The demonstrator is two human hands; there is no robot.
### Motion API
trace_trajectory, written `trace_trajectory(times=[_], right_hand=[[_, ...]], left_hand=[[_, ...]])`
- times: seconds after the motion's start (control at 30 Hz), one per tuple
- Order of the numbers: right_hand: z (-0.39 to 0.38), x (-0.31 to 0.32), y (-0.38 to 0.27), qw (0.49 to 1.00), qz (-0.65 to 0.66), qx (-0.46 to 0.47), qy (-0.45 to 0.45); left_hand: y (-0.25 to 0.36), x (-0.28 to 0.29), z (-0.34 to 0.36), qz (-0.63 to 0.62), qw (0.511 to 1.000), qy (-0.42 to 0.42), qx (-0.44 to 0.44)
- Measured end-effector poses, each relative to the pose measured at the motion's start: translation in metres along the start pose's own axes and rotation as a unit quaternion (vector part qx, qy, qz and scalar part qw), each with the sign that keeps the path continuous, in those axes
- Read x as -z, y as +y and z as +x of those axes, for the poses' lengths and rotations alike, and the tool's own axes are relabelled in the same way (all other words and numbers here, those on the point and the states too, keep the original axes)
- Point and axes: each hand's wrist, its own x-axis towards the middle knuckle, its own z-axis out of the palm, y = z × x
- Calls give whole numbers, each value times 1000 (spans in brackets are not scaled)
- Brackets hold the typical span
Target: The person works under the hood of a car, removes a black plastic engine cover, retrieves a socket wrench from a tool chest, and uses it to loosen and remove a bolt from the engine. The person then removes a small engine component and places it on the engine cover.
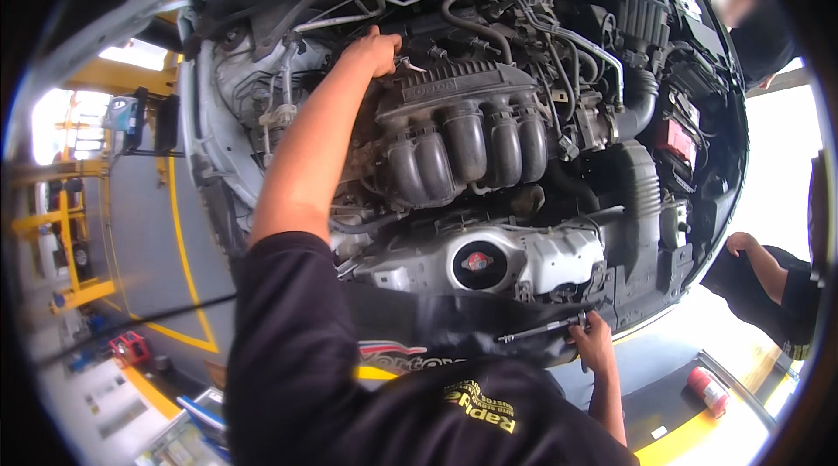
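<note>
My left hand [374,53] reaches over the engine to the back left of the black intake manifold [467,139]. Its fingers are bent and closed downward; what they grip, if anything, is hidden. Beside them a small shiny piece [410,65] shows at the manifold's rear edge. Low on the right, my right hand [596,344] is wrapped round a ratchet with a long extension [539,329]. The extension points left, above the dark fender cover [419,313] on the car's front edge.
A radiator cap [476,262] sits at the front middle of the bay. At the right are a ribbed air duct [642,182] and a battery [676,141]. Other people [768,287] stand beyond the car's right side. A red cylinder [709,392] lies at lower right; yellow lift frames [65,239] stand left.
</note>
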Motion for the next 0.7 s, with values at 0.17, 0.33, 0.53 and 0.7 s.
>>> trace_trajectory(times=[0.17,0.33,0.53,0.7], right_hand=[[12,-1,-19,998,-7,-54,-8],[14,0,-13,999,10,-49,-20],[16,0,-12,998,19,-63,-23],[14,1,-13,998,26,-56,-15]], left_hand=[[-19,3,4,-12,993,28,-113],[-39,6,6,-24,978,68,-196],[-24,2,-4,23,985,77,-150],[-36,6,-3,20,970,65,-235]])
